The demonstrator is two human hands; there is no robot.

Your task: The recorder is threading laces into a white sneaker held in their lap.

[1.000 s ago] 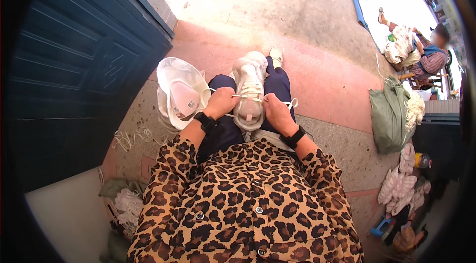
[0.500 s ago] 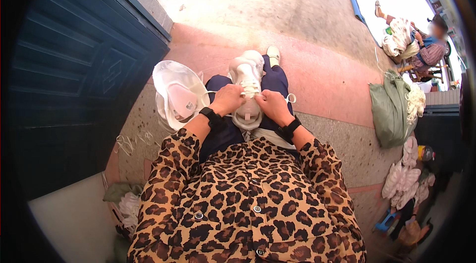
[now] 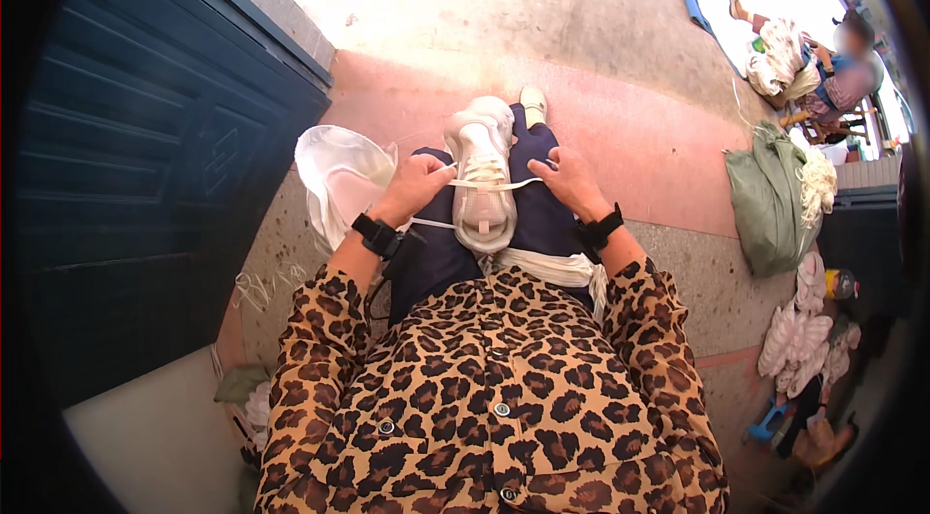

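A pale white and pinkish sneaker (image 3: 484, 216) lies on my lap between my thighs, with white laces threaded across its front. A white shoelace (image 3: 496, 186) stretches across the shoe from one hand to the other. My left hand (image 3: 417, 186), to the left of the shoe, is closed in a pinch on the lace. On the other side, my right hand (image 3: 575, 185) also pinches the lace, fingers bent together. A bundle of white laces (image 3: 552, 268) lies over my right thigh, near the wrist.
Left of my knee stands a white bag (image 3: 312, 155) with something pink inside. A dark blue door (image 3: 184, 155) closes off the left. To the right are a green sack (image 3: 765, 209) and a pile of pale shoes (image 3: 796, 340). Another person (image 3: 841, 88) sits farther off with white material.
My hands have drawn apart from the middle of the shoe to either side. The lace now runs taut between them over the shoe.
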